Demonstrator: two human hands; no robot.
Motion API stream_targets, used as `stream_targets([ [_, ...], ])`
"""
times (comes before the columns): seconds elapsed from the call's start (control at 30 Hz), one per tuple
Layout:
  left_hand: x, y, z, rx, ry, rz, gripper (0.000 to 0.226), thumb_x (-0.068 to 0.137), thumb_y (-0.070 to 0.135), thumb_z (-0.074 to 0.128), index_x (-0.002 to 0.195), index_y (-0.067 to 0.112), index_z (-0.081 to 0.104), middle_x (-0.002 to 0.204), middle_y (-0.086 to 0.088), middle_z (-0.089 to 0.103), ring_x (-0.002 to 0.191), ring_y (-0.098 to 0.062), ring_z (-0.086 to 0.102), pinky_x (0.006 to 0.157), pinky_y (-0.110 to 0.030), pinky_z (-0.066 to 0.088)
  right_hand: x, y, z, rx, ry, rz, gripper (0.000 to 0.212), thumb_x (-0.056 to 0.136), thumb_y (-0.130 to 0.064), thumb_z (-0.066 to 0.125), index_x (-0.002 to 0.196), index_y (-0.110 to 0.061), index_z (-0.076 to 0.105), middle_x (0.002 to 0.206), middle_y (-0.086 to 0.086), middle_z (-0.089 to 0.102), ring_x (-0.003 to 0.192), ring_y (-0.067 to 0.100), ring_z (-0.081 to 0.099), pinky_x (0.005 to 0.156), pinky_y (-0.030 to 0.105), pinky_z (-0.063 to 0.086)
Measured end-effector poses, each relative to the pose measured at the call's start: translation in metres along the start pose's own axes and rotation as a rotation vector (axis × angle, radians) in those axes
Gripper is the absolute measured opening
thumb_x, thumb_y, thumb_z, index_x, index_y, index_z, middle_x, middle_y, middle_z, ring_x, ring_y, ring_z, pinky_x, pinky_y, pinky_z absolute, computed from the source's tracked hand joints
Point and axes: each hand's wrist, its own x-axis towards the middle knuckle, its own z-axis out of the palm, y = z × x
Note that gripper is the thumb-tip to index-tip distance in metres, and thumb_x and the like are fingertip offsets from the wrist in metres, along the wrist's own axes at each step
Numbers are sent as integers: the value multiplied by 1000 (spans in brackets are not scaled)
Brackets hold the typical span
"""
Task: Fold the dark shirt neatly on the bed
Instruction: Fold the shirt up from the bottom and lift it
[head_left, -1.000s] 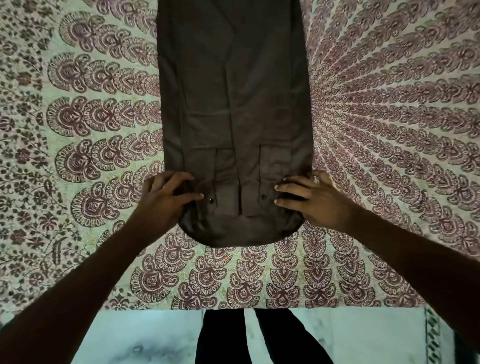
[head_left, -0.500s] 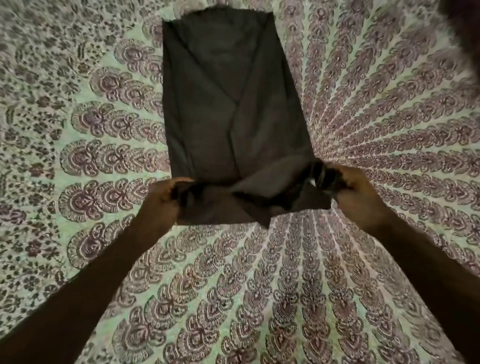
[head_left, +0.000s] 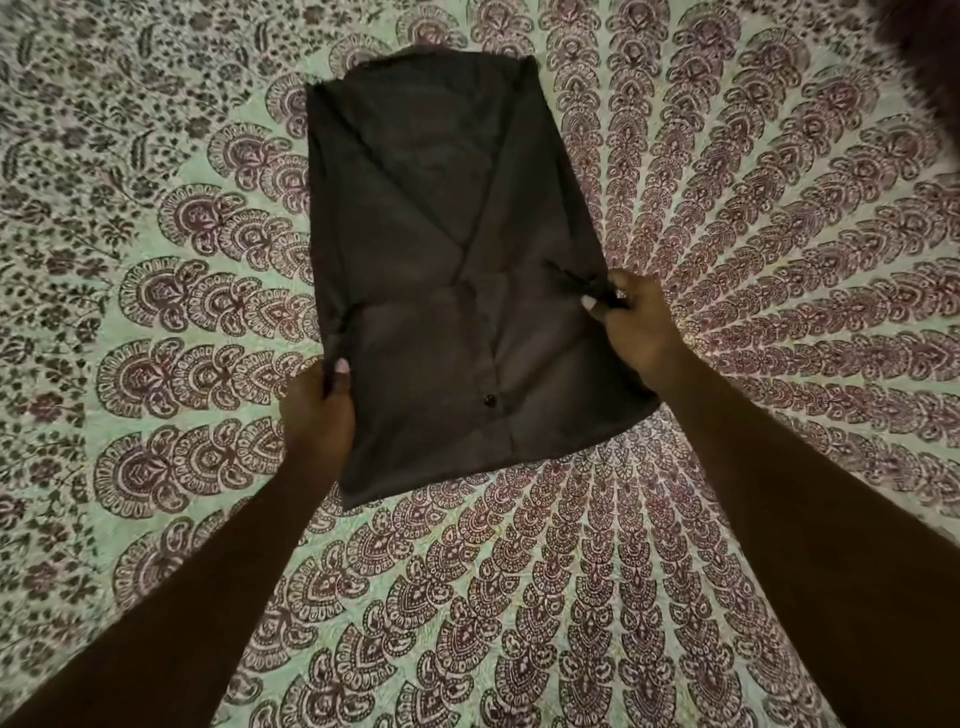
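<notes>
The dark shirt (head_left: 441, 291) lies on the patterned bedspread (head_left: 156, 322) in the upper middle of the frame, folded into a long strip that runs from near the top edge down toward the centre. Its far edge, near the top of the frame, is short and slightly ragged. The long left edge runs nearly straight, and the long right edge slants outward as it comes down. The near edge is crooked, with its lowest corner at lower left of the strip, rising to a second corner at the right, beside the right forearm. Diagonal creases cross the cloth, and a small dark button (head_left: 489, 400) shows just right of the strip's middle, close to the near end.

The left hand (head_left: 319, 410) pinches the left edge, thumb on top of the cloth and fingers tucked beneath. The right hand (head_left: 631, 327) grips the right edge higher in the frame, with a small pucker of cloth gathered between thumb and fingers. Whether the near flap rests flat or is raised cannot be told.

Bedspread shows on every side: broad stretches left, right and below the shirt, only a narrow band above it. A dark blur fills the upper right corner
</notes>
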Motion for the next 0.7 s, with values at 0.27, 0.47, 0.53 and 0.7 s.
stream_targets([
  [0.27,-3,1,3,226,186,136,33,106,34,49,123,6,52,111,-20,65,97,-38,63,75,-41,47,29,-1,5,-177,155,-41,27,99,-13,63,125,-6,61,118,9,65,110,23,60,86,17,38],
  [0.47,-45,16,18,594,64,470,63,102,52,49,152,16,37,164,-11,30,148,-34,32,116,-58,30,-46,0,40,-670,250,-498,44,100,-39,53,136,-14,55,145,17,47,132,37,46,103,54,45],
  [0.53,-45,5,27,727,-92,548,71,100,62,41,160,26,25,172,0,13,157,-28,15,122,-57,21,-74,19,59,-796,6,-583,50,102,-46,47,147,-24,50,160,13,36,145,36,36,108,57,40],
  [0.7,-17,-18,41,806,-88,537,74,99,69,31,163,38,11,173,7,-2,160,-28,3,125,-56,16,-60,42,66,-972,-136,-545,60,99,-71,28,157,-53,23,173,-2,6,158,27,12,115,60,25],
])
